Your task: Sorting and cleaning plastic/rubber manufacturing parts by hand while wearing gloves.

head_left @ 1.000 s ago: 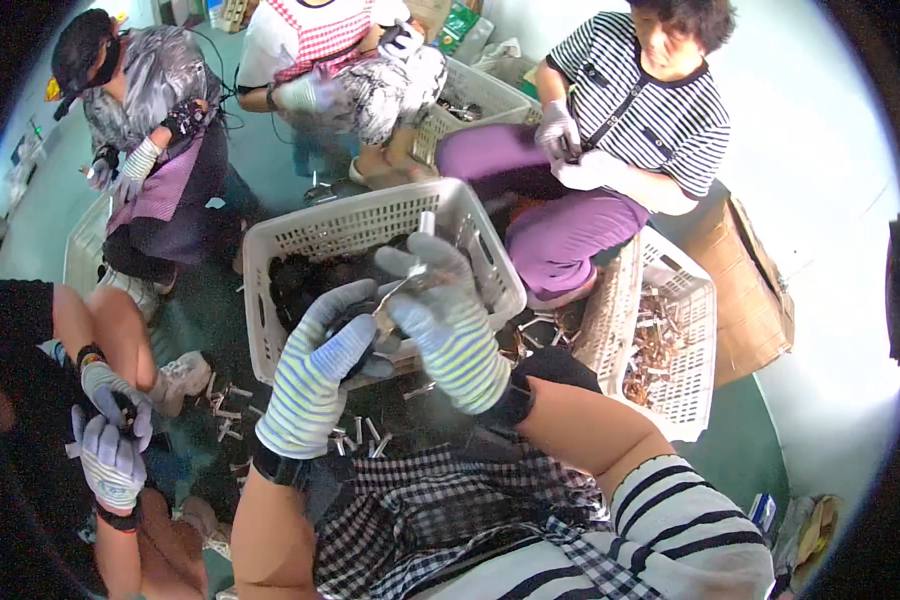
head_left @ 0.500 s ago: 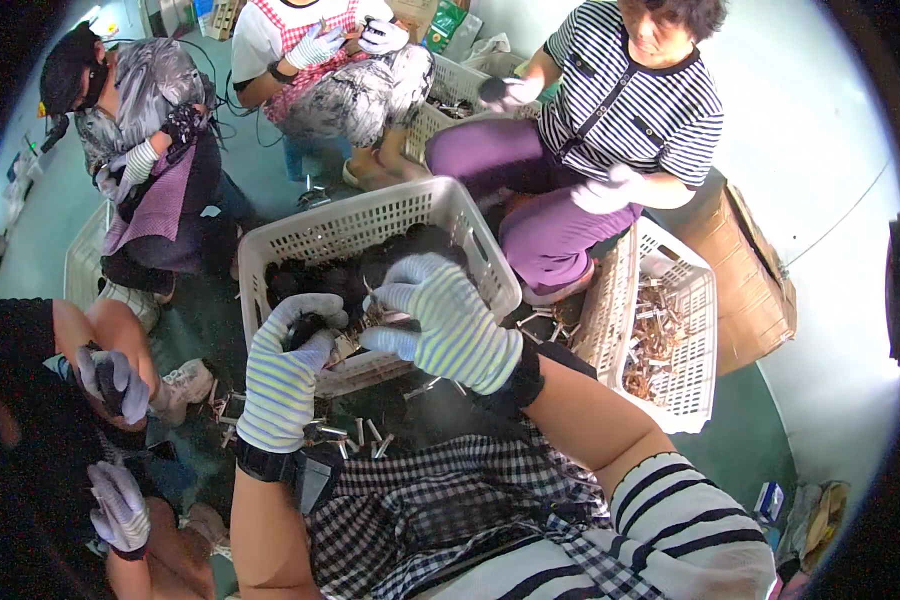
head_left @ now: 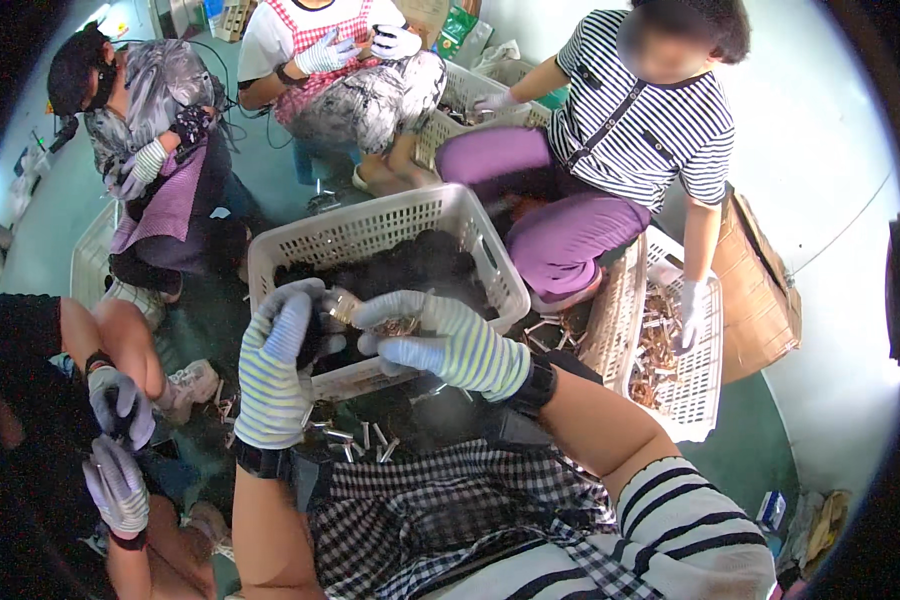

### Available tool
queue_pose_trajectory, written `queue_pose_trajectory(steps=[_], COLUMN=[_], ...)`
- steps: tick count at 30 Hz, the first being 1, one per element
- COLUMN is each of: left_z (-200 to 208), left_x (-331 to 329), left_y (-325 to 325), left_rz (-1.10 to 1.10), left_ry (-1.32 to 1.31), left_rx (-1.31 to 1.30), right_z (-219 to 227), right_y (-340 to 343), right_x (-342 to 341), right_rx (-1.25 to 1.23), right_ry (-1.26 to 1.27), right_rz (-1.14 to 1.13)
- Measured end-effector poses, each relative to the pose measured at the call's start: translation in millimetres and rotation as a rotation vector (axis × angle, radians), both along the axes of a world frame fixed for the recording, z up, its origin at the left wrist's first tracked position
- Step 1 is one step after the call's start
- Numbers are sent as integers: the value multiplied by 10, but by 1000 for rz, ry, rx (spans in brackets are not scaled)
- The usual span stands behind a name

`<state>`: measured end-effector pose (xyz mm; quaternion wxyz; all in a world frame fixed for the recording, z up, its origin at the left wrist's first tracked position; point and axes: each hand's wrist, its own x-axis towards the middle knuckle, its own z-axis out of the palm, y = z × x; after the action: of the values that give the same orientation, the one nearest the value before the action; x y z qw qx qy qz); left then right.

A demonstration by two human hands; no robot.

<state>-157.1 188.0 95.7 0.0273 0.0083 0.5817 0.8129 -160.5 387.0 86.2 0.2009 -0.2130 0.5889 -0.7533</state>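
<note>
My two hands, in striped knit gloves, are close together over the near side of a white plastic basket (head_left: 515,302). Dark, black parts (head_left: 410,262) fill the bottom of that basket. The fingers of my left hand (head_left: 278,365) curl round a black part, mostly hidden by the glove. My right hand (head_left: 455,345) pinches a small shiny copper-coloured metal part (head_left: 342,306), whose end reaches toward the left fingers. Blur and the gloves hide whether the two parts touch.
Silvery metal pieces (head_left: 375,442) lie on the floor between me and the basket. To the right, another white basket (head_left: 712,400) holds copper-coloured metal parts (head_left: 655,335), with a co-worker's gloved hand (head_left: 692,315) in it. Several other people sit round; a cardboard box (head_left: 755,290) stands behind.
My right hand has lowered slightly, and the copper-coloured part now shows between my hands. The co-worker in purple trousers has reached both hands outward into baskets.
</note>
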Motion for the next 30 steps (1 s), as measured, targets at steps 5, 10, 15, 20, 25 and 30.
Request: queue_pose_trajectory(steps=[5,10,15,20,25,30], left_z=[2,-30,6,65,48,27], left_x=[-50,-118,-78,-46,-8,2], left_y=[-68,-64,22,2,-40,-55], left_rz=[65,125,0,-46,-14,22], left_ry=[-73,-103,-121,-103,-74,15], left_rx=[215,320,407,443,437,348], right_z=[-4,-87,-31,-15,14,7], right_y=[-62,-145,-172,-193,-245,-347], right_x=[13,55,91,115,169,260], right_rx=[98,-51,7,-12,71,138], right_ry=[68,67,175,198,143,-51], right_rz=[74,262,270,213,164,31])
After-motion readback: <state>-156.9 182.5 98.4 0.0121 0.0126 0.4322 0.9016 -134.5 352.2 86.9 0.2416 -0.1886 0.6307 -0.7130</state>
